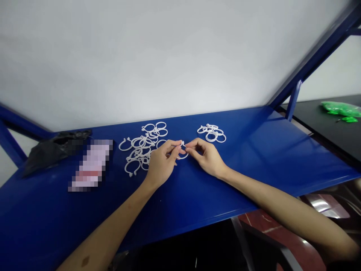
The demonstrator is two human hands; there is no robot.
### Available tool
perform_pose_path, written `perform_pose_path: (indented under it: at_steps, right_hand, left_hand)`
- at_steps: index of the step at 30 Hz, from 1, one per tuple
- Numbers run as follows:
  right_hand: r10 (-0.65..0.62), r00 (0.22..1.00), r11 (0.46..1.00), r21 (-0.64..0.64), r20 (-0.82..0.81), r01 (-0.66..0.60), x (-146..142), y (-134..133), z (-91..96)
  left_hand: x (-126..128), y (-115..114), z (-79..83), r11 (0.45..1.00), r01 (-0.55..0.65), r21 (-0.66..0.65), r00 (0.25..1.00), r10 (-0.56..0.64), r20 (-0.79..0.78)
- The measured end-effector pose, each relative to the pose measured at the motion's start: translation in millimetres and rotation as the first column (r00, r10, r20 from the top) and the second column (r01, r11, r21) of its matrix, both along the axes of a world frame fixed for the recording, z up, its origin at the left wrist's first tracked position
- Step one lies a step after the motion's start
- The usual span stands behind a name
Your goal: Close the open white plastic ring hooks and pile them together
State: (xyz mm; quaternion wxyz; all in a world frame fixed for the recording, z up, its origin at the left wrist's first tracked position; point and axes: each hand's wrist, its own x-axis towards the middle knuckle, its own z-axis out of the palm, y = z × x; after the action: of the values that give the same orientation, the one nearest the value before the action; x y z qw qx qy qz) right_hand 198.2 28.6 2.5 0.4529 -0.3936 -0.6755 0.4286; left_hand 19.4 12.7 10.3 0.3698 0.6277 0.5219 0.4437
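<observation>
A white ring [184, 157] is pinched by both hands at once, by its small knobbed ends. By the left hand [162, 162] it is gripped between thumb and bent fingers; by the right hand [207, 156] it is held between thumb and forefinger, the tips nearly pressed together. The ring is held over the middle stretch of the blue tabletop [214, 199], nearer to the far edge than to the near one; whether its lower curve is touching the surface cannot be told.

Just beside the left hand, toward the far edge, a larger heap of white rings [143, 142] is spread, many overlapped, some with gaps between their knobs; part of it is hidden by the hand. Beyond the right hand, near the far edge, a smaller cluster of rings [212, 132] is gathered.

Toward the left edge, a pixelated item [91, 163] is laid, its markings blurred out. Next to it, the far left corner is covered by a black plastic bag [53, 148]. The far edge is backed by a pale panel [169, 56]. Past the right edge, bright green things [342, 109] are seen on a black table [324, 130].
</observation>
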Motion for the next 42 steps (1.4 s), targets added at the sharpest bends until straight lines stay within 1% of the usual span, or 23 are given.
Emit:
perform_pose_path:
  at_steps: [5, 10, 13, 15, 17, 19, 20, 22, 24, 27, 29, 33, 38, 42]
  right_hand:
    - [-0.001, 0.991, 0.984, 0.177, 0.131, -0.023, 4.1, -7.6, 6.7]
    - [0.002, 0.97, 0.946, 0.313, 0.243, -0.08, 8.5, -8.8, 8.0]
    - [-0.084, 0.949, 0.923, 0.382, 0.303, -0.04, 12.8, 1.1, 11.5]
    - [-0.191, 0.922, 0.909, 0.414, 0.336, 0.038, 20.2, 13.6, 15.0]
    - [-0.321, 0.871, 0.884, 0.447, 0.372, 0.135, 32.5, 28.7, 16.6]
    - [-0.445, 0.787, 0.846, 0.489, 0.427, 0.214, 47.7, 43.4, 14.3]
    - [-0.49, 0.742, 0.829, 0.509, 0.458, 0.233, 55.0, 49.7, 11.7]
    - [-0.537, 0.669, 0.809, 0.54, 0.514, 0.234, 66.6, 59.3, 5.2]
    - [-0.551, 0.631, 0.8, 0.561, 0.546, 0.214, 72.5, 64.8, -0.9]
    - [-0.564, 0.606, 0.788, 0.585, 0.561, 0.192, 72.6, 67.5, -5.2]
    - [-0.569, 0.597, 0.785, 0.59, 0.565, 0.189, 70.7, 67.2, -4.7]
    - [-0.571, 0.606, 0.783, 0.589, 0.554, 0.199, 68.6, 64.2, -0.6]
    - [-0.567, 0.632, 0.779, 0.593, 0.529, 0.203, 66.2, 58.7, 3.3]
    - [-0.523, 0.67, 0.798, 0.579, 0.526, 0.168, 61.0, 51.9, 4.3]
  left_hand:
    - [0.4, -4.6, -2.4, 0.988, 0.018, 0.156, 0.987, 0.008, -0.16]
    - [0.2, -5.7, -2.7, 0.949, 0.105, 0.299, 0.958, -0.016, -0.287]
    - [-3.4, -0.8, -2.3, 0.924, 0.16, 0.346, 0.916, -0.009, -0.4]
    - [-8.2, 3.9, -1.7, 0.916, 0.163, 0.367, 0.871, 0.04, -0.489]
    - [-14.2, 8.3, -1.5, 0.916, 0.143, 0.375, 0.817, 0.105, -0.567]
    - [-20.0, 11.2, -2.0, 0.922, 0.123, 0.367, 0.747, 0.158, -0.646]
    - [-22.3, 12.0, -2.6, 0.926, 0.12, 0.357, 0.703, 0.175, -0.689]
    - [-25.3, 12.7, -4.1, 0.935, 0.12, 0.333, 0.609, 0.196, -0.768]
    - [-26.4, 12.9, -6.1, 0.939, 0.127, 0.318, 0.537, 0.205, -0.818]
    - [-26.7, 14.0, -9.5, 0.935, 0.134, 0.328, 0.493, 0.224, -0.841]
    - [-27.1, 15.5, -11.7, 0.929, 0.134, 0.344, 0.488, 0.24, -0.839]
    - [-29.1, 18.5, -15.2, 0.936, 0.124, 0.33, 0.522, 0.221, -0.823]
    - [-31.6, 20.9, -18.0, 0.936, 0.098, 0.338, 0.604, 0.215, -0.768]
    - [-29.9, 21.1, -12.4, 0.933, 0.068, 0.353, 0.66, 0.223, -0.717]
